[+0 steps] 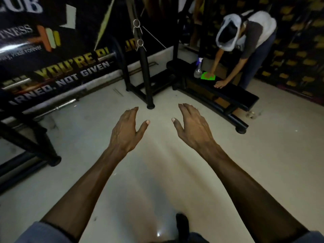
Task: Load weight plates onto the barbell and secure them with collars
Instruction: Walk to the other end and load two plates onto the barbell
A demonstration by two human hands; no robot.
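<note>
I see the barbell [105, 56] resting on the black rack [136, 67] by the far left wall, one dark weight plate [119, 50] on its sleeve. Two spring collars [137, 26] hang on the rack's upright above it. A second bar [57, 106] lies on the floor [157, 155] along the wall. The banner [52, 50] behind reads "YOU'RE" and "NOT GIVEN". My left hand [127, 129] and right hand [192, 127] hover over bare floor, fingers straight and spread, holding nothing, well apart from barbell and plate. Far right, another person [249, 41] leans over a black bench [228, 95], a hand on a green cloth [207, 75].
</note>
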